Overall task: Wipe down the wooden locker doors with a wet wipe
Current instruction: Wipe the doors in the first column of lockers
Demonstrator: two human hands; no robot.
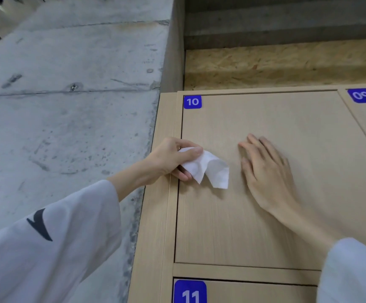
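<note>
Left hand [173, 157] pinches wipe [208, 169] — bulk hangs right of grip.

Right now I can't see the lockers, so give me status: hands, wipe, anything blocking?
Left hand grips wet wipe at left edge of door 10. Right hand open, flat on same door. Nothing blocking.

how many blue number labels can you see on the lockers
3: label 10 at the top left of the door being wiped, label 09 on the door to its right, label 11 on the door below. More may lie outside the frame.
</note>
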